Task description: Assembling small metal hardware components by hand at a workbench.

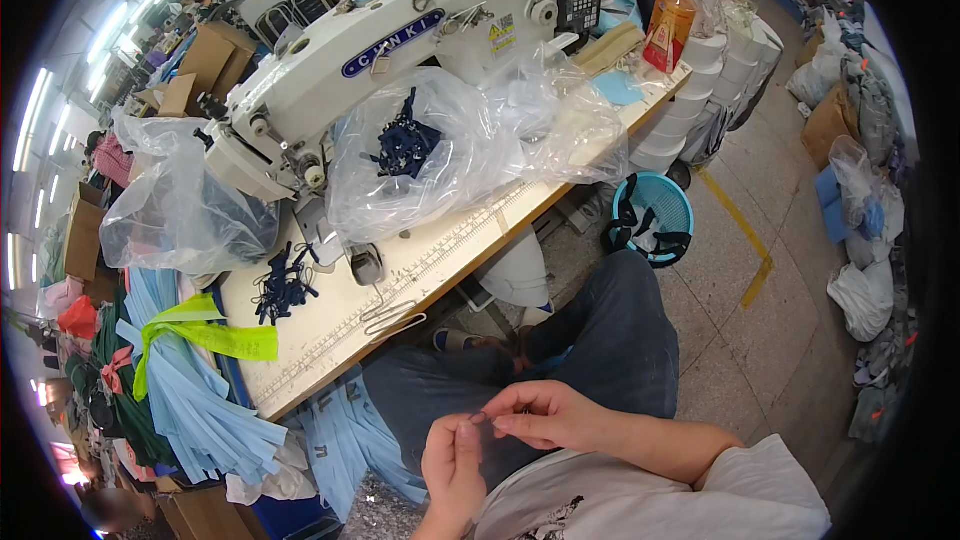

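Note:
Over my lap, my left hand point(455, 462) and my right hand point(548, 414) meet fingertip to fingertip. Both are closed in a pinch. A small, thin dark loop point(478, 418) shows between the fingertips, too small to name. In front stands a white industrial sewing machine point(300, 80) on a pale table point(330, 345) with a ruler strip along its front edge. A pile of navy fabric pieces point(283, 285) lies on the table near the needle area. More navy pieces point(405, 145) rest in a clear plastic bag point(465, 155) under the machine arm.
Light blue fabric strips point(195, 370) and a neon yellow-green strip point(205, 338) hang off the table's left end. An orange bottle point(670, 25) stands at the far right corner. On the floor are a turquoise basket point(680, 202) and, farther right, bagged garments point(865, 285).

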Motion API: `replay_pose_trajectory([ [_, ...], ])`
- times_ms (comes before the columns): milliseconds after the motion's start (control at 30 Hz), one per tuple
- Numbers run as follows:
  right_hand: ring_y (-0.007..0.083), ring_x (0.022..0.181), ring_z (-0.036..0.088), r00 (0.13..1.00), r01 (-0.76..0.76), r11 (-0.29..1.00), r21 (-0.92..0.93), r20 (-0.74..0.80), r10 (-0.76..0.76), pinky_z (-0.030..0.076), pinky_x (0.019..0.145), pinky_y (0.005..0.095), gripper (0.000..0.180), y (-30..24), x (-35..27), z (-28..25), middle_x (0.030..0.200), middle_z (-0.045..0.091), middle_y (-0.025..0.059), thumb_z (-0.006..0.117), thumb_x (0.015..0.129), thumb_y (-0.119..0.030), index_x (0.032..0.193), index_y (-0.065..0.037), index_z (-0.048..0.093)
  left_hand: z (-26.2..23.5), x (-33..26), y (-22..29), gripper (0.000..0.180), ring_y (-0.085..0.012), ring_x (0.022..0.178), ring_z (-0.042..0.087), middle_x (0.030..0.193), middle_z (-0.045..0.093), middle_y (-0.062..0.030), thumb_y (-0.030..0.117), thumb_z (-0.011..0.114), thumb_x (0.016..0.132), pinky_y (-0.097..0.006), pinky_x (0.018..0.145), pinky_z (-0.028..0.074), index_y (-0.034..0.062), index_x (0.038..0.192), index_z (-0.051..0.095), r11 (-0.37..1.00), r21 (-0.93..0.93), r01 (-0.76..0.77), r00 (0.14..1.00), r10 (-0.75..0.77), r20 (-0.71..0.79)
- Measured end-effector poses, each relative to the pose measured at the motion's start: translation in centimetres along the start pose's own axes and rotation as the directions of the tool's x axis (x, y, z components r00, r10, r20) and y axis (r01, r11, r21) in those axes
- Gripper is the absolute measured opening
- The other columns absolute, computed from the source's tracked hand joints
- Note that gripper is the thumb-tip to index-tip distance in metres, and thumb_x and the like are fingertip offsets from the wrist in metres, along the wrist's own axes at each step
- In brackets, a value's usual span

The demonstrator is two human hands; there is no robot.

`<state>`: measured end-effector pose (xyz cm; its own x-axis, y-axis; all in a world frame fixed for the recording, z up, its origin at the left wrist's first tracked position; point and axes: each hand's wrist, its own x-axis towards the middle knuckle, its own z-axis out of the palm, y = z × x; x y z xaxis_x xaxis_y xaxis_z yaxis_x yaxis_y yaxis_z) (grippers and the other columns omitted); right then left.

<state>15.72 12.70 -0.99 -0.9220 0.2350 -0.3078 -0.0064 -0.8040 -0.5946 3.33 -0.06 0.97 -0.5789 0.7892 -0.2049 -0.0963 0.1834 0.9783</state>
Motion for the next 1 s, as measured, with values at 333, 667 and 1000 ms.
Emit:
replay_pose_trajectory([
  [333,-0.0003,0.055,0.041,0.997,0.004,0.996,-0.093,-0.071,-0.011,0.031,0.046,0.0162,0.017,0.3,0.4,0.0,0.081,0.061,-0.0018,0.058,0.094,-0.015,0.108,-0.004,0.062,0.4,0.8,0.3,0.012,-0.0214,0.076,0.061,0.088,0.063,-0.0133,0.005,0.053,0.093,-0.028,0.068,0.047,-0.0004,0.103,0.057,0.724,0.613,-0.316,0.938,0.334,0.090],
  [667,0.0002,0.054,0.040,0.998,0.039,0.994,-0.106,-0.049,-0.044,0.028,0.045,0.0170,0.017,-0.2,0.0,-0.1,0.074,0.056,-0.0042,0.063,0.092,-0.012,0.106,-0.004,0.063,-0.5,0.8,0.7,0.008,-0.0204,0.058,0.049,0.068,0.052,-0.0091,0.000,0.059,0.087,-0.030,0.053,0.037,-0.0011,0.094,0.062,0.700,0.586,-0.408,0.897,0.426,0.116],
  [1000,0.0003,0.053,0.038,0.998,0.050,0.997,-0.055,0.031,-0.049,0.027,0.044,0.0171,0.018,-0.6,-0.4,-0.4,0.076,0.057,-0.0039,0.061,0.093,-0.011,0.109,-0.004,0.063,-0.7,0.3,2.1,0.014,-0.0197,0.064,0.053,0.075,0.056,-0.0097,-0.001,0.060,0.084,-0.028,0.057,0.041,-0.0007,0.098,0.064,0.827,0.435,-0.357,0.934,0.323,0.152],
])
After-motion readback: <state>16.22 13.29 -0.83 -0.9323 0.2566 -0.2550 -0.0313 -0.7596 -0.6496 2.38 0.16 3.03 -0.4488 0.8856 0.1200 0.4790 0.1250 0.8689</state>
